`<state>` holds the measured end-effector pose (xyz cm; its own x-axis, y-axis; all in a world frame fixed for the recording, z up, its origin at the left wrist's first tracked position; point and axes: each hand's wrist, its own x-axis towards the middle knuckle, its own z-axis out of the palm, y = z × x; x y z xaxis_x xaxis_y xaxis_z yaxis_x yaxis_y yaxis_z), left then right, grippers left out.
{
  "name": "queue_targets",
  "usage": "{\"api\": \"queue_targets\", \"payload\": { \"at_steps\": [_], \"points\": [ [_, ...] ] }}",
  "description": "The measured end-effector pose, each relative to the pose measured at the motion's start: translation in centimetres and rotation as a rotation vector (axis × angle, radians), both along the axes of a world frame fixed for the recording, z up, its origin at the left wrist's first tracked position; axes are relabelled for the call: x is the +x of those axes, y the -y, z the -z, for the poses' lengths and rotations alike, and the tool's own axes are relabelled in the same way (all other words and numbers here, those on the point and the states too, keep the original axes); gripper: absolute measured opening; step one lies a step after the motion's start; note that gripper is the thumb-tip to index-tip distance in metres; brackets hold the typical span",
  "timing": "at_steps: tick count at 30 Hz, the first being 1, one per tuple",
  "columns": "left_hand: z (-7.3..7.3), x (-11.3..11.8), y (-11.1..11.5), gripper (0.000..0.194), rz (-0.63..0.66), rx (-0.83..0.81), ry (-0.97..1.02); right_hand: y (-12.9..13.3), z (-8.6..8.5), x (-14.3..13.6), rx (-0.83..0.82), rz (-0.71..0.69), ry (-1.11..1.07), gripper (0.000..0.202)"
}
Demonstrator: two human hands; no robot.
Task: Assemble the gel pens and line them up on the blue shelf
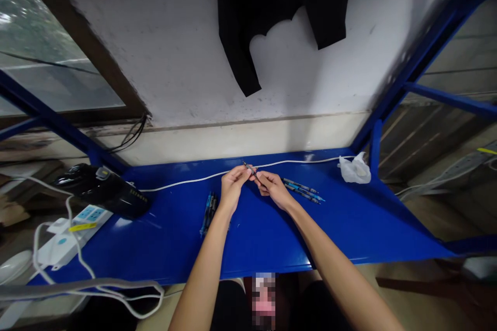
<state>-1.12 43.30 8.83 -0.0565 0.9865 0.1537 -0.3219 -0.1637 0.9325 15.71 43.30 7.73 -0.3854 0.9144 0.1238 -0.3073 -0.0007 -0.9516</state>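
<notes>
A dark pen [253, 172] is held at a slant between my two hands over the blue table [264, 238]. My left hand [233, 182] pinches its upper part with closed fingers. Lower on the same pen, the fingers of my right hand [273, 189] are closed round it. Several dark and blue pens [209, 210] lie in a bunch beside my left forearm, partly hidden by it. To the right of my right hand lie several more pens [303, 190], side by side.
A white cable [186, 182] runs along the table's back. At left, a black bottle-like container [103, 191] lies near a white power strip [75, 235] and loose cords. A crumpled white plastic bag [355, 169] sits back right. Black clothing [233, 26] hangs above; blue frame posts [375, 139] flank the table.
</notes>
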Motion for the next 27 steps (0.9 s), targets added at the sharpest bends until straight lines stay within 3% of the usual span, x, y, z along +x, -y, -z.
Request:
{"api": "queue_targets", "payload": {
  "at_steps": [3, 6, 13, 20, 27],
  "points": [
    [0.5, 0.0, -0.1, 0.033, -0.072, 0.027, -0.037, 0.3, 0.0, -0.2, 0.039, 0.009, 0.044, 0.045],
    [0.8, 0.1, -0.1, 0.027, -0.06, 0.04, -0.061, 0.2, 0.1, -0.4, 0.11, 0.091, 0.116, 0.047],
    [0.5, 0.4, 0.1, 0.034, -0.085, 0.028, -0.035, -0.2, 0.6, -0.2, 0.373, 0.192, 0.295, 0.042],
    [0.1, -0.3, -0.2, 0.04, -0.212, 0.013, 0.096, 0.4, 1.0, 0.0, 0.449, 0.208, 0.424, 0.023],
    [0.0, -1.0, -0.5, 0.044, -0.197, -0.065, 0.208, 0.4, 0.4, 0.0, 0.475, 0.271, 0.5, 0.031]
  ]
}}
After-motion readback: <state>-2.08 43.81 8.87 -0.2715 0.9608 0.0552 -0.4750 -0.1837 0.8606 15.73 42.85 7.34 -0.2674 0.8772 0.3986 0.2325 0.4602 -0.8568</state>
